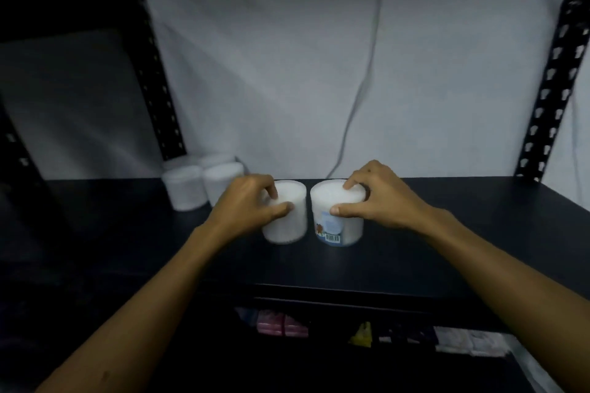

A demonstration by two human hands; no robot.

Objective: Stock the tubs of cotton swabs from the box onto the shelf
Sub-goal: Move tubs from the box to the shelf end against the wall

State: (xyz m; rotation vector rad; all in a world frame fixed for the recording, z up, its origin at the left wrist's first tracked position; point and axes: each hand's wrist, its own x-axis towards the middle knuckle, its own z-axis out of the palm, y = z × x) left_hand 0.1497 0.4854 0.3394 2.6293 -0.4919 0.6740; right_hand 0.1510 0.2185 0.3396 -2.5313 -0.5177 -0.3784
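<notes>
Two white tubs of cotton swabs stand side by side in the middle of the black shelf (447, 217). My left hand (245, 204) grips the left tub (287, 220) round its top, thumb in front and fingers over the lid. My right hand (380, 198) grips the right tub (338, 220) the same way; this tub shows a blue label with a barcode. Several more white tubs (198, 185) stand grouped at the shelf's back left. The box is out of view.
Black perforated uprights rise at the back left (153, 73) and at the right (555, 73). A grey cable (360, 89) hangs down the white wall. On the lower shelf lie coloured packets (281, 324) and white packs (469, 341).
</notes>
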